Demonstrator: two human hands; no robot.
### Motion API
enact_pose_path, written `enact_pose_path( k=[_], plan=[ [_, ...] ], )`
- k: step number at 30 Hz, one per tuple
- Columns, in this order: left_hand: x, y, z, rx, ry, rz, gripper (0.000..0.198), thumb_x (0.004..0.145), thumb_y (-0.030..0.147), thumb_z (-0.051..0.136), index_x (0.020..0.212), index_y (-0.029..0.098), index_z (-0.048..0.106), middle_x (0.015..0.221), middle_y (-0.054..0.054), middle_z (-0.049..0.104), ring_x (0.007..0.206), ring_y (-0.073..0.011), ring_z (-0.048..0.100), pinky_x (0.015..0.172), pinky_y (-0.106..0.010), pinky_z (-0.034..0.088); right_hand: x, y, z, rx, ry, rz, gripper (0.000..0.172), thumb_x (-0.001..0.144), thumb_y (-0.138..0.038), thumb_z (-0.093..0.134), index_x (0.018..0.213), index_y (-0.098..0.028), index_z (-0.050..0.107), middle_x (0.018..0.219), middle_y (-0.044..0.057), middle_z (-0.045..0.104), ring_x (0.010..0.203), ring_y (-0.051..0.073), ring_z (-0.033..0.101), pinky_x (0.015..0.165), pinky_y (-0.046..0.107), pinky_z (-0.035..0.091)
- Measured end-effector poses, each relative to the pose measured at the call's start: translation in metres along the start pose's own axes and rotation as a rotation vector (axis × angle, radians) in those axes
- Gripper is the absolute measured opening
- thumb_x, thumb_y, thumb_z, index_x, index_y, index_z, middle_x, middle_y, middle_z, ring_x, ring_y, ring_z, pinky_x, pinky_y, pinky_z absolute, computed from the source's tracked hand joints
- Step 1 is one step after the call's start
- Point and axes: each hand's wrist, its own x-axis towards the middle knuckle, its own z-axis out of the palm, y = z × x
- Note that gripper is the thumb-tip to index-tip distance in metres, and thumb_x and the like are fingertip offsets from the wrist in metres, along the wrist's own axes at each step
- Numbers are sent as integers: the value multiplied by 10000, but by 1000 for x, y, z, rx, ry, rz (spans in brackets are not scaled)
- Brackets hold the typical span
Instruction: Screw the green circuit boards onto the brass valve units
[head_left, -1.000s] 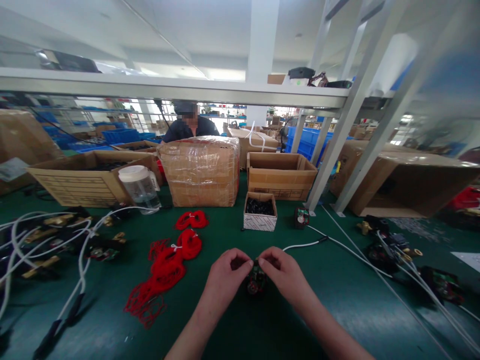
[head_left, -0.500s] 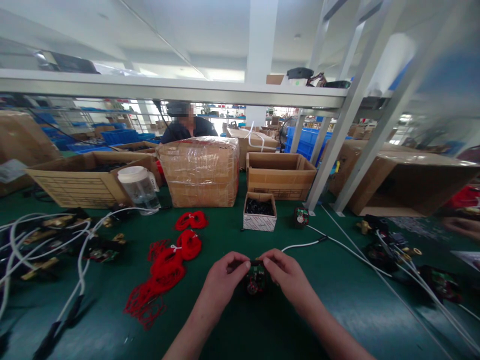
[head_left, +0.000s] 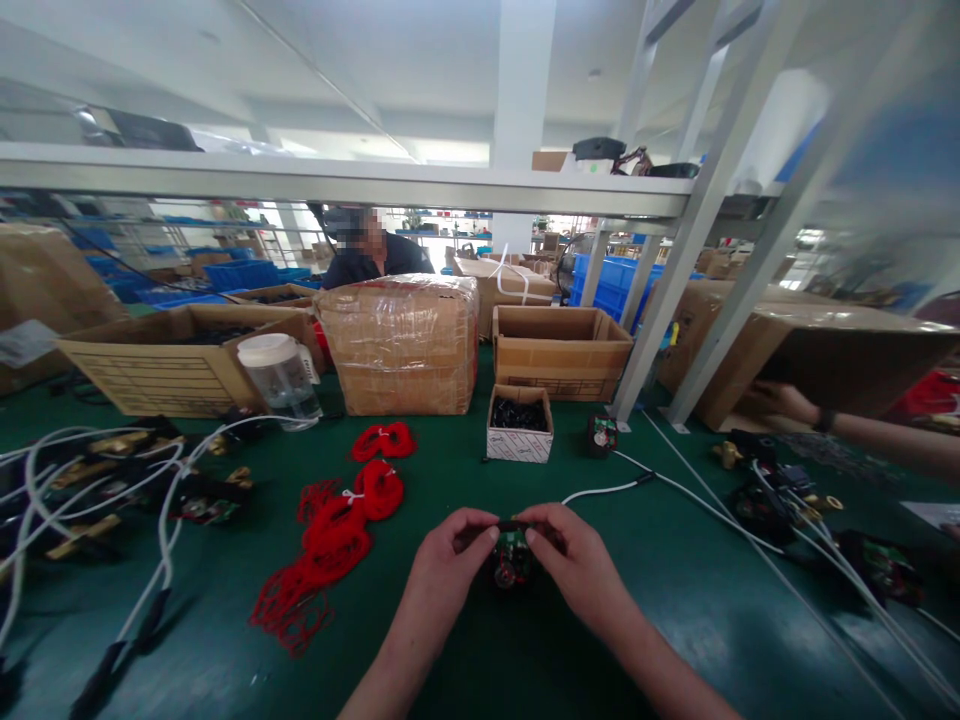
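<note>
Between my two hands, low in the middle of the head view, is a small black housing with a green circuit board [head_left: 513, 560] facing me. My left hand [head_left: 459, 555] is closed on its upper left edge, thumb on top. On the upper right edge, my right hand [head_left: 568, 548] pinches in the same way. A white cable [head_left: 600, 493] runs off to the right behind my right hand. Beyond my hands stands a small carton [head_left: 519, 446] of black parts. Bundles of red cord [head_left: 337, 545] lie left of my hands.
White-cabled units with brass fittings [head_left: 82, 540] crowd the left; similar units [head_left: 757, 510] lie right. One circuit-board unit [head_left: 601, 436] sits by the shelf post [head_left: 660, 300]. Cartons [head_left: 401, 345] and a water jug [head_left: 276, 375] line the back. A co-worker's hand [head_left: 787, 402] reaches into a carton at right.
My hands stay on the housing, with only a slight shift of the fingers. At the right, a co-worker's arm has moved in to the open carton.
</note>
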Motion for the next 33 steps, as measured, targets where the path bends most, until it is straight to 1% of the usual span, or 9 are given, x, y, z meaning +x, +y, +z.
enact_pose_path(
  k=[3, 7, 12, 18, 22, 26, 28, 33],
  plan=[
    [-1, -1, 0, 12, 13, 5, 265, 815, 388, 641, 996, 208, 712, 977, -28, 732, 932, -211, 655, 843, -310, 470, -4, 1, -2, -51, -5, -55, 249, 889, -196, 535, 1089, -237, 677, 957, 28, 628, 822, 182, 602, 739, 305, 476],
    [-1, 1, 1, -3, 35, 16, 263, 797, 382, 648, 978, 207, 721, 947, -24, 737, 911, -211, 661, 834, -306, 478, -8, 3, -2, -57, -22, -88, 343, 852, -128, 529, 1146, -251, 657, 949, 16, 608, 805, 168, 591, 738, 296, 474],
    [-3, 1, 3, -46, 44, 19, 282, 783, 388, 655, 985, 203, 721, 958, -32, 740, 922, -220, 669, 844, -317, 493, -14, 10, 2, -16, -44, -33, 499, 793, -69, 529, 1244, -270, 602, 930, -1, 596, 751, 153, 578, 681, 279, 471],
    [-6, 2, 4, -39, 40, 21, 295, 796, 394, 636, 1010, 209, 718, 990, -39, 747, 954, -231, 676, 864, -332, 503, -20, 7, 6, 25, -72, 33, 600, 756, -51, 533, 1315, -268, 546, 935, -4, 597, 733, 147, 584, 658, 270, 476],
    [-7, 2, 1, -35, 2, 50, 299, 810, 370, 618, 1050, 216, 711, 1057, -44, 747, 999, -233, 677, 910, -344, 499, -23, 4, 9, 25, -63, 74, 639, 735, -61, 550, 1342, -258, 526, 976, 10, 609, 722, 148, 584, 653, 272, 485],
    [-10, -3, -2, -93, -67, 50, 348, 792, 311, 638, 1125, 224, 689, 1145, -56, 739, 1081, -241, 668, 963, -359, 493, -24, 3, 11, 30, -47, 71, 656, 727, -66, 549, 1355, -255, 519, 1015, 21, 617, 712, 150, 584, 659, 283, 496],
    [-12, -6, -3, -128, -85, 37, 398, 760, 274, 656, 1155, 226, 676, 1151, -61, 740, 1080, -244, 672, 963, -367, 497, -24, 1, 12, 37, -43, 79, 657, 725, -67, 547, 1355, -250, 520, 1030, 26, 619, 720, 152, 584, 665, 285, 501],
    [-14, -9, -2, -163, -88, 18, 485, 691, 218, 666, 1176, 215, 659, 1127, -73, 744, 1057, -250, 685, 968, -384, 500, -25, -1, 13, 18, -34, 107, 683, 704, -64, 568, 1357, -260, 520, 1026, 23, 636, 739, 160, 598, 671, 284, 508]
  ],
)
